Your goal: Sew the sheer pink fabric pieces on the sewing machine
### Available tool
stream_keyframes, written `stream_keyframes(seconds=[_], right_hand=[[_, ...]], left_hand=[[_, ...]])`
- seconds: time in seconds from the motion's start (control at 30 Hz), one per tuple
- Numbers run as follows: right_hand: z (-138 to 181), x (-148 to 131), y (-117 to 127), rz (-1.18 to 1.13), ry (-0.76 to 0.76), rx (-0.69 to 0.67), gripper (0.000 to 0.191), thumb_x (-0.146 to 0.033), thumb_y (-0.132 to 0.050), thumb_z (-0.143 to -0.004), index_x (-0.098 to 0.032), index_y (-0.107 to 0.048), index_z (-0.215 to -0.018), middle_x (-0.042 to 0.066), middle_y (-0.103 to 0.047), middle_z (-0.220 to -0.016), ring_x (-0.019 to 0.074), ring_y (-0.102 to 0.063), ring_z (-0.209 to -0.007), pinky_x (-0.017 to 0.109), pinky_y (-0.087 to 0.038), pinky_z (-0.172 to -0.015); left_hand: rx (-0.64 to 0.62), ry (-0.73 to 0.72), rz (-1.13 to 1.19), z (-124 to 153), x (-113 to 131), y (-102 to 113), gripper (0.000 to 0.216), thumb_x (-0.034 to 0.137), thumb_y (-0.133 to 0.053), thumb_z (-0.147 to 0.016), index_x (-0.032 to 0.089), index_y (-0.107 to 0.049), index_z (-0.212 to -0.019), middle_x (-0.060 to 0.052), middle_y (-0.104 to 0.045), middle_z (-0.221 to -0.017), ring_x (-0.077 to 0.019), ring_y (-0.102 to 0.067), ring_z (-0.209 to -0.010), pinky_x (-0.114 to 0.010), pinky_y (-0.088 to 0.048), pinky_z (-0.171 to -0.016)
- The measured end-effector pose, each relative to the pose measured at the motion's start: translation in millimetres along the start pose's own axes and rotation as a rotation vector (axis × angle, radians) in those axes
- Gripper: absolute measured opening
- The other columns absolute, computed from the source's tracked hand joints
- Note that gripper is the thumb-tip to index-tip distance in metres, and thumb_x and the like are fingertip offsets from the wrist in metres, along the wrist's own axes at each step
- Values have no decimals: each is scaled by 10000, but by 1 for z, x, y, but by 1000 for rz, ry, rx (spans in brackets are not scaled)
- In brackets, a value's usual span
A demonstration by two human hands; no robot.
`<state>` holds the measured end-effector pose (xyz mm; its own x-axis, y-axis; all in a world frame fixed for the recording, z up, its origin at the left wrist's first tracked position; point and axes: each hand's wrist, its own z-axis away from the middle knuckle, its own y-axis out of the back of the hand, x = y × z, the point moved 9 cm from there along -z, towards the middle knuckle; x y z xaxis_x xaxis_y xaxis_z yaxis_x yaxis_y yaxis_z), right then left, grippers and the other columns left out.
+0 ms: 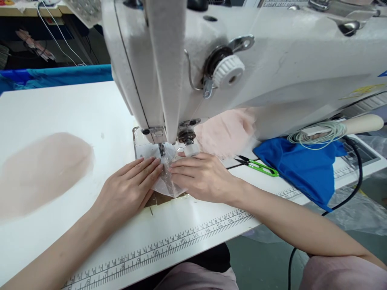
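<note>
A small piece of sheer, whitish fabric lies under the presser foot of a white sewing machine. My left hand rests flat on its left side, fingers stretched toward the needle. From the right, my right hand presses on the same fabric with its fingers extended and lying close together. Both hands' fingertips are just in front of the presser foot. The thumbs are mostly hidden.
Sheer pink fabric lies on the table's left, and more pink fabric sits under the machine arm. Green thread snips, a blue cloth and a coil of pale cord are at right. A printed ruler runs along the front edge.
</note>
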<state>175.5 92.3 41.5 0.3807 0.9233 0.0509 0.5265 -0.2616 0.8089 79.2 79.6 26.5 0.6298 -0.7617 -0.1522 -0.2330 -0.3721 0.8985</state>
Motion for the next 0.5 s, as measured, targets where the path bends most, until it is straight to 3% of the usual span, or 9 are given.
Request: stream_keyframes(seconds=[0.33,0.5], right_hand=[[-1,4,-3,12,-8,3,233,-85,-525,-909,-162,-726,-821,4,-780,-926,152,-715,-914,305,-538,-905],[0,-1,-3,50,18,34,209,-83,-544,-917,-137,-732,-844,18,-778,-925,149,-712,-905,308,-532,-929]], left_hand=[[-9,2,-25,-3,-7,-3,344,188,-465,-962,29,-614,-1228,-156,-664,-1244,-292,-659,-1123,-475,-571,-940],[-5,-45,-15,0,2,0,349,172,-507,-940,59,-601,-1257,-139,-660,-1256,-271,-654,-1138,-468,-549,-982]])
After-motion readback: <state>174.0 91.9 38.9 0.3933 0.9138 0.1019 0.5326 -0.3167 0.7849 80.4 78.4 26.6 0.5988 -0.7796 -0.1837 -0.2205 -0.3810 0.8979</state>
